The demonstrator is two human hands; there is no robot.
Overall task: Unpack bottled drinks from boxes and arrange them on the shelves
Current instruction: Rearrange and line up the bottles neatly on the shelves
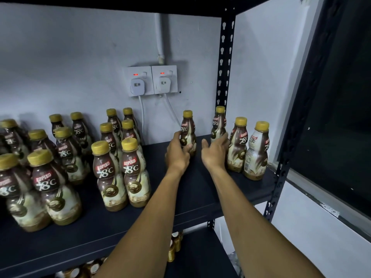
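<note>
The bottles (112, 177) at lower left are glossy plastic with matt caps (99, 147). The shelf (200, 187) is smooth, matt and dark; its post (225, 57) at upper right is painted metal.

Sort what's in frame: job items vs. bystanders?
Job:
- left hand gripping a gold-capped brown plastic coffee bottle
- right hand touching the neighbouring bottle
- grouped bottles at left
- dark metal shelf

Bystanders:
- white wall sockets with plugs
- white cables
- black-framed dark pane
</note>
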